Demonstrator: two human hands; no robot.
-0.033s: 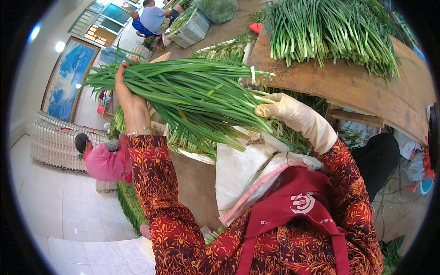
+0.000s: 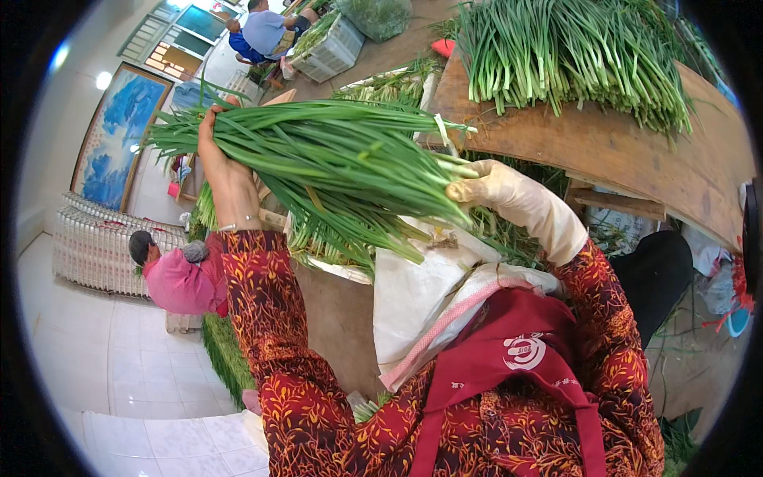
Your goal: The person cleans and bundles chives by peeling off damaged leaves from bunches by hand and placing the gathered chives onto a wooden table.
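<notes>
Left hand (image 2: 229, 179) curled round leafy end of green bunch (image 2: 334, 159); gloved right hand (image 2: 497, 189) pinching stalk ends (image 2: 455, 168), by worktop (image 2: 572, 143) near-left corner. Light, even grip should limit bruising.

Bright, even indoor light fills the view, strongest toward ten o'clock, where a round white glow (image 2: 103, 80) and a bluish flare (image 2: 60, 56) are blown out. Pale floor tiles (image 2: 147, 358) at eight o'clock shine softly; the space beneath the bench (image 2: 588, 151), near three o'clock, falls into shade. The leaves (image 2: 373, 171) beside the gloved right hand (image 2: 497, 191) look slightly smeared, possibly motion blur. Distant seated people (image 2: 266, 36) at eleven o'clock lack fine detail. Straight edges bow outward toward a black circular rim.
</notes>
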